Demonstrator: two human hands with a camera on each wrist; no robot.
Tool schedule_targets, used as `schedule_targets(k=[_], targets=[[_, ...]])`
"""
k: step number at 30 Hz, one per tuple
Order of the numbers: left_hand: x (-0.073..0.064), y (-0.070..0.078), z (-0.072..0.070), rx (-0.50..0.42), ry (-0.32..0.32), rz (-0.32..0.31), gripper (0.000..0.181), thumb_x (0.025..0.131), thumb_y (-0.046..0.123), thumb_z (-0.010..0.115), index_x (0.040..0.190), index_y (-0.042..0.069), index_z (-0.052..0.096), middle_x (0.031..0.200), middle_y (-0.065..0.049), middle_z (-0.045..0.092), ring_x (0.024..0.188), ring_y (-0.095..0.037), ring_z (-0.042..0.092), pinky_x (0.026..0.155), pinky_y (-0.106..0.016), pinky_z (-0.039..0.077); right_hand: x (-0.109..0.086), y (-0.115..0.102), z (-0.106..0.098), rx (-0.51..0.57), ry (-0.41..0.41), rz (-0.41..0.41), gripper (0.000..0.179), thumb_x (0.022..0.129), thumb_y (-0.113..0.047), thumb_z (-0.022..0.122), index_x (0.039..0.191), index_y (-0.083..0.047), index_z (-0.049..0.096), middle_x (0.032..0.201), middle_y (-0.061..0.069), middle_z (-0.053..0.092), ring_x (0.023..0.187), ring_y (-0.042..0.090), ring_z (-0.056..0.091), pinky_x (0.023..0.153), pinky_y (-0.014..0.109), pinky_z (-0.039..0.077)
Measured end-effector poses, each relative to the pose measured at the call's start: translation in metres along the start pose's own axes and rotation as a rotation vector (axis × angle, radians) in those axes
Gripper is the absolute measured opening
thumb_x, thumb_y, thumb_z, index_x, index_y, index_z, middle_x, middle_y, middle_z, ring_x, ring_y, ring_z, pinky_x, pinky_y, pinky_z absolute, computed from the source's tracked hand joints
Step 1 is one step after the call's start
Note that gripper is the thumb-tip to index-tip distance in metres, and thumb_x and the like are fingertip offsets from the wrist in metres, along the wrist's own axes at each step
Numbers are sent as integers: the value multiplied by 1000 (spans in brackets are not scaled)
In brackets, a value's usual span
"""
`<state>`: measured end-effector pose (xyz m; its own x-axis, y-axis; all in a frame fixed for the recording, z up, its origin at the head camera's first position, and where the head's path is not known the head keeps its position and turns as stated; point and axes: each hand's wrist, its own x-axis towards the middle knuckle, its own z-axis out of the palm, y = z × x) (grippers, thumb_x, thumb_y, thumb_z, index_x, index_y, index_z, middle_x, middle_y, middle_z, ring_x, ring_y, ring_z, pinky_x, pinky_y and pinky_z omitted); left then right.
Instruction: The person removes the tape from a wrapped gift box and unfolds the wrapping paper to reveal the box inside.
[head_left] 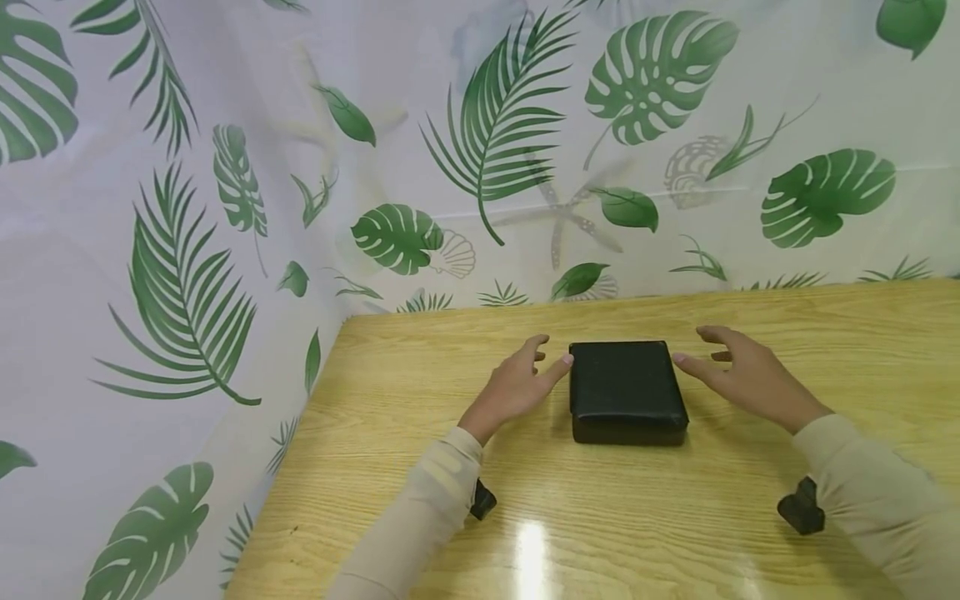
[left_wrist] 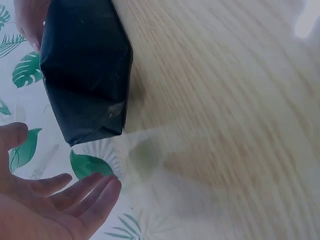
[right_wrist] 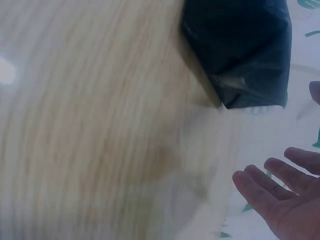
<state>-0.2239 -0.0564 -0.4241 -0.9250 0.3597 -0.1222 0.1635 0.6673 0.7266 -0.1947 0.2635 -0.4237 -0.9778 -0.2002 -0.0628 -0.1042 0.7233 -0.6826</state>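
Observation:
A black wrapped box [head_left: 626, 387] lies flat on the wooden table. On its left side is my left hand [head_left: 517, 385], fingers relaxed, with the thumb tip right at the box's edge in the head view. My right hand [head_left: 753, 379] is held on the other side, its thumb pointing at the box's right edge. In the left wrist view, the folded end of the box [left_wrist: 87, 75] faces the spread fingers of the left hand [left_wrist: 60, 205]. The right wrist view shows the opposite folded end [right_wrist: 240, 55] above the loosely extended right hand [right_wrist: 285, 195].
The light wood table [head_left: 375, 417] meets a white wall covering [head_left: 285, 208] printed with green leaves at its back and left edges. A black wrist device [head_left: 482, 500] is on the left forearm, another black device [head_left: 802, 507] on the right.

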Motion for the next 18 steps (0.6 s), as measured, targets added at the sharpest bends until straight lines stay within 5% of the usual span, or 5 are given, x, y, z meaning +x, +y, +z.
schedule_targets(k=[7, 13, 18], targets=[[0, -1, 6, -146, -66, -81, 77, 101, 62, 49, 161, 18, 30, 151, -12, 49, 131, -31, 54, 104, -50, 47, -5, -2, 8, 149, -26, 38, 84, 103, -54, 51, 155, 9, 28, 152, 34, 35, 125, 51, 52, 93, 59, 52], [-3, 4, 10, -393, -135, -152, 78, 101, 52, 57, 161, 13, 26, 150, -15, 47, 110, -30, 65, 88, -46, 57, -4, -5, 14, 358, -104, 107, 83, 105, -50, 49, 153, 13, 26, 148, 37, 37, 126, 50, 53, 92, 50, 56], [-1, 6, 14, -547, -154, -209, 79, 101, 46, 61, 161, 11, 24, 142, -16, 53, 104, -27, 67, 80, -46, 60, -2, -7, 18, 504, -144, 155, 79, 105, -49, 51, 151, 11, 31, 145, 34, 43, 120, 36, 62, 90, 46, 58]])
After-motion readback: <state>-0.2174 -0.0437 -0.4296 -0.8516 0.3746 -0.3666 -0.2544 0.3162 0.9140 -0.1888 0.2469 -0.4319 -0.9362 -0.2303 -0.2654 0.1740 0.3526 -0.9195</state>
